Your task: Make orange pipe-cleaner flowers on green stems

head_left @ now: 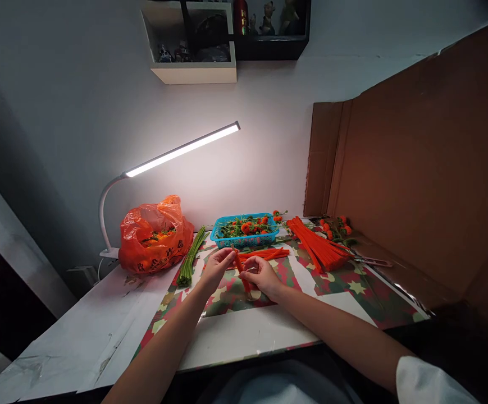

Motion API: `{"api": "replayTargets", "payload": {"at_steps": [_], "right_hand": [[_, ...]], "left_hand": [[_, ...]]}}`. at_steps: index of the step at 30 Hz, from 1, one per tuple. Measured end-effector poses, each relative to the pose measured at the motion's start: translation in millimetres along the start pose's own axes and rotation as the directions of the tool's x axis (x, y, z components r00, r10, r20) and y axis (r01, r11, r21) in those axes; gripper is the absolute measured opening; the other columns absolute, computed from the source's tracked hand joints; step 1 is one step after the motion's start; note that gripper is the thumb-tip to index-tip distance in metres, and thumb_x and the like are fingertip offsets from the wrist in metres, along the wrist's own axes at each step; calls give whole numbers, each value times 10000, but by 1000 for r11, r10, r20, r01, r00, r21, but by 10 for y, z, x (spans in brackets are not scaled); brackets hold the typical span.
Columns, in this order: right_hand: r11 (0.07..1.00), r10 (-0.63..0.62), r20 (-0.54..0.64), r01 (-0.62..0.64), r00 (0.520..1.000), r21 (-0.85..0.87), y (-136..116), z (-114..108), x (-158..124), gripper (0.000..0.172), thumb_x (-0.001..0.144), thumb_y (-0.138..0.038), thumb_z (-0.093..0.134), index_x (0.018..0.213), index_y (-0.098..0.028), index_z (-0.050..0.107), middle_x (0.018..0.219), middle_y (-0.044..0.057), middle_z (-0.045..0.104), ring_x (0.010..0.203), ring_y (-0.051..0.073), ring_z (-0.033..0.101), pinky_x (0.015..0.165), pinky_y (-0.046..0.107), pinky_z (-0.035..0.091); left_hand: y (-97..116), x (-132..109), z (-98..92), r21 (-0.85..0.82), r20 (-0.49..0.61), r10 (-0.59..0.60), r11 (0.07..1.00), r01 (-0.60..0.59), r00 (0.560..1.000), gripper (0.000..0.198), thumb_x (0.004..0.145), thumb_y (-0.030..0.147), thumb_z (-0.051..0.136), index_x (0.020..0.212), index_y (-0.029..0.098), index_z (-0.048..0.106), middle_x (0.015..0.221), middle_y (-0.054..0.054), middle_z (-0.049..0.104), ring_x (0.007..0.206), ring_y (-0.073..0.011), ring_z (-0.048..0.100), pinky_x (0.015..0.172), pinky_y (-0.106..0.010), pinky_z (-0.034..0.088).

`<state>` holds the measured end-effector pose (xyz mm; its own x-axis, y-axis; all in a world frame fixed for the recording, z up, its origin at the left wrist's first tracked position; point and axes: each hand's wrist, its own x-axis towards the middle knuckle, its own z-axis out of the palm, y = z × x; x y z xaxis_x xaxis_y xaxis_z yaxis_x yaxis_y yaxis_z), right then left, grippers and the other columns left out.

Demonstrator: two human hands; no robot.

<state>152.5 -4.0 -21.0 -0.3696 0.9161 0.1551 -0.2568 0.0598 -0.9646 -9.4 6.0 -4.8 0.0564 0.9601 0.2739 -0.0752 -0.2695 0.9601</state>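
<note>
Between my two hands, just above the table, is a short bunch of orange pipe cleaners [245, 285], tilted slightly. My left hand [217, 268] pinches its upper end with thumb and forefinger. Around its middle, the fingers of my right hand [264, 276] are closed from the other side. Loose orange pipe cleaners [271, 255] lie right behind my hands. Farther right rests a large fanned bundle of orange pipe cleaners [317, 247]. A bundle of green pipe cleaners [191, 261] lies left of my left hand.
A blue basket [244, 242] of orange pom-pom flowers and green stems stands behind. An orange plastic bag [155, 238] sits left, beside a lit clip lamp [182, 150]. Scissors [376, 262] and more flowers [330, 227] lie right, near a cardboard wall [412, 168].
</note>
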Motion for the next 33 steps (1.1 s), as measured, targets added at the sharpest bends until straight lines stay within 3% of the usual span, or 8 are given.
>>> {"api": "replayTargets", "payload": {"at_steps": [12, 33], "right_hand": [[979, -130, 35, 134, 991, -154, 32, 13, 16, 280, 629, -321, 701, 770, -193, 496, 729, -19, 537, 656, 132, 526, 623, 275, 424], [975, -174, 96, 186, 980, -124, 31, 30, 23, 278, 689, -303, 630, 835, -210, 413, 719, -40, 442, 662, 115, 445, 604, 250, 375]], "left_hand": [[70, -40, 65, 16, 3, 16, 1000, -16, 1000, 336, 673, 457, 692, 824, 161, 646, 721, -10, 617, 646, -137, 574, 652, -262, 493], [67, -45, 69, -24, 12, 42, 999, -41, 999, 307, 698, 438, 679, 842, 169, 650, 725, 0, 628, 656, -138, 595, 669, -277, 503]]}}
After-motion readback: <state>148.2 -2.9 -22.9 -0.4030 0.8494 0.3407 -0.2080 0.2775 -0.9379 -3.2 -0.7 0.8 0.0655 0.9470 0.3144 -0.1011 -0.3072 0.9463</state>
